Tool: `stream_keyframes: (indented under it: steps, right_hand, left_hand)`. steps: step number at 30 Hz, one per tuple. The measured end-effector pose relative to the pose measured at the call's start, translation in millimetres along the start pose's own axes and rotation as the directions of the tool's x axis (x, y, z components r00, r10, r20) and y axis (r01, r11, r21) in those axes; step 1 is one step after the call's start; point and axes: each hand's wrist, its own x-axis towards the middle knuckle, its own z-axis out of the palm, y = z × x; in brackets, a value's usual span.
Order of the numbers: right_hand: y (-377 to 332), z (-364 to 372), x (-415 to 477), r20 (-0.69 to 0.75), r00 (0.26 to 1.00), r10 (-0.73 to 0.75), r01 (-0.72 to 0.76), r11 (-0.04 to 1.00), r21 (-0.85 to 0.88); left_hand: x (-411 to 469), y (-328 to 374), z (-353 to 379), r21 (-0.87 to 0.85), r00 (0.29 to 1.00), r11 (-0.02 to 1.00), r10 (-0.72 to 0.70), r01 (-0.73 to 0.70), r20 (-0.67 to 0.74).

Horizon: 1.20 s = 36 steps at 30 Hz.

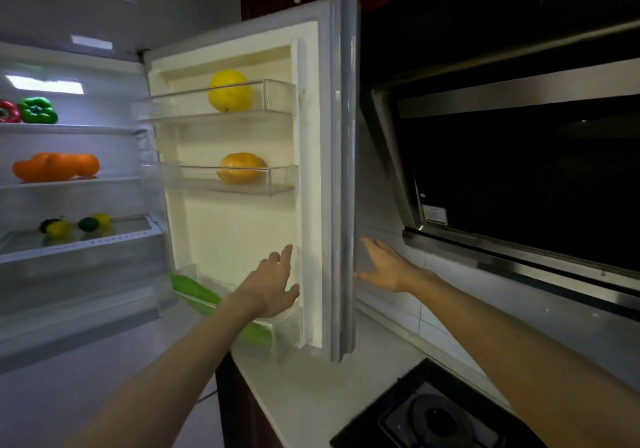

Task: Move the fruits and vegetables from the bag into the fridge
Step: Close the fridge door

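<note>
Produce already fills the fridge door (313,177), 2 round firm fruits (230,90) in its racks, while left hand (268,290) and right hand (384,267), fingers spread and empty, flank its edge, probably to close it.

My fridge's top shelf (69,128) bears a red pepper (8,111) and a green pepper (38,110); the middle shelf (114,180), oranges (57,166). Door racks: upper (277,96), yellow fruit (230,90); middle (282,179), orange-yellow fruit (241,167); lowest (287,338), green vegetable (195,290).
</note>
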Motion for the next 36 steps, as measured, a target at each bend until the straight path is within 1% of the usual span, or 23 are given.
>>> stream_keyframes:
  steps: [3, 8, 15, 21, 25, 33, 36]
  right_hand:
    - [2.0, -10.9, 15.9, 0.009, 1.000, 0.017, -0.017, 1.000, -0.001]
    - [0.1, -16.0, 34.3, 0.032, 0.999, 0.028, -0.030, 0.999, 0.043]
    - [0.4, -13.5, 27.2, 0.034, 0.999, 0.015, -0.018, 0.994, 0.110]
    - [-11.2, -13.8, 11.6, 0.019, 0.999, -0.027, 0.023, 0.987, 0.160]
    - [-20.8, -17.7, 1.3, 0.004, 0.996, -0.090, 0.088, 0.977, 0.196]
    - [-54.2, -36.6, -12.0, -0.101, 0.970, -0.222, 0.241, 0.941, 0.237]
    - [-66.9, -45.2, -8.3, -0.163, 0.949, -0.269, 0.299, 0.933, 0.202]
  left_hand:
    - [4.9, 8.8, -4.1, 0.014, 1.000, 1.000, 0.010, -0.009, -0.019]
    - [6.4, 15.2, -3.8, 0.040, 1.000, 0.999, 0.002, -0.001, -0.023]
    - [-3.5, 24.7, -12.0, 0.053, 0.999, 0.998, -0.014, 0.016, -0.036]
    - [-20.9, 34.7, -24.7, 0.057, 0.998, 0.998, -0.022, 0.025, -0.060]
    - [-34.1, 36.4, -36.7, 0.077, 0.996, 0.996, -0.034, 0.040, -0.081]
    - [-52.0, 30.4, -60.7, 0.060, 0.985, 0.998, -0.024, 0.035, -0.172]
    - [-60.5, 25.5, -70.2, 0.041, 0.977, 0.999, -0.010, 0.019, -0.214]
